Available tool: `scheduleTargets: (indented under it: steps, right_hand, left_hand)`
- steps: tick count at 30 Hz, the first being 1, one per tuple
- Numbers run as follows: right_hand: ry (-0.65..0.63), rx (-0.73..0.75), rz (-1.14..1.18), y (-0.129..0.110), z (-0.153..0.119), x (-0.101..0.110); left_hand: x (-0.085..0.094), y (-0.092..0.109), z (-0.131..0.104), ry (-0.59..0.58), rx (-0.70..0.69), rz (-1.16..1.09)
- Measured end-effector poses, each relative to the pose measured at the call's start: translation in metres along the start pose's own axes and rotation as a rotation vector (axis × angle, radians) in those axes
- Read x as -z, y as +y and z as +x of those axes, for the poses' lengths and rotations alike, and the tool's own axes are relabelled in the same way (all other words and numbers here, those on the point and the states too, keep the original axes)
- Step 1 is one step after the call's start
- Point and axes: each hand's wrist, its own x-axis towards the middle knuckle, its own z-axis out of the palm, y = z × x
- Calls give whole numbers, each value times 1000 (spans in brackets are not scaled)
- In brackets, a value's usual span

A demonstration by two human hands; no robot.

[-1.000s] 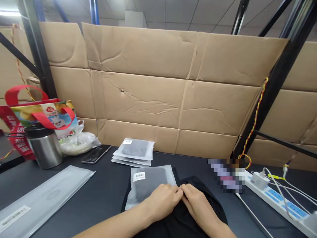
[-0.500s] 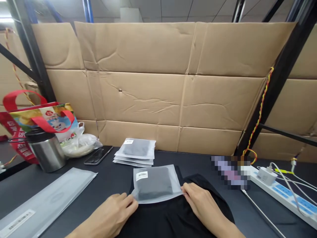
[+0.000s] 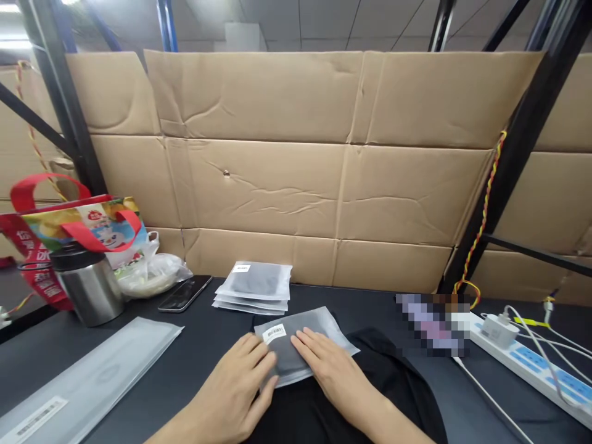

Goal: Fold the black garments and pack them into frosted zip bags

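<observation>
A frosted plastic bag (image 3: pixel 319 327) with a barcode label and a dark folded garment inside lies on black cloth (image 3: pixel 383 382) on the dark table. My left hand (image 3: pixel 240 385) lies flat on the bag's left part, fingers spread beside the label. My right hand (image 3: pixel 330 367) presses flat on the bag's middle. Neither hand grips anything.
A stack of similar packed bags (image 3: pixel 254 287) lies behind, next to a phone (image 3: pixel 185 293). A steel flask (image 3: pixel 87 283), a printed bag with red handles (image 3: pixel 78 225) and a white plastic bag sit at left. Flat empty bags (image 3: pixel 87 376) lie at front left, a power strip (image 3: pixel 527 364) at right.
Both hands let go of the bag's bottom corners and moved onto its top, pressing it flat. The bag has turned slightly, its right end farther back.
</observation>
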Motion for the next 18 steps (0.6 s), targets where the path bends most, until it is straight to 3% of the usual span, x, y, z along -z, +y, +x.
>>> scheduleTargets:
  steps: [2,6,10,18]
  right_hand:
    - [12,-3,19,2,-3,-6]
    - [13,1,50,5,-6,-6]
    - [1,20,61,4,-5,-1]
    - [16,-2,49,-3,-5,1]
  left_hand:
    - [-8,-1,6,3,-1,-43]
    - [-29,-7,10,-134,-32,-167]
    - [-34,-9,6,-205,34,-212]
    - [-44,-9,-4,-152,49,-221]
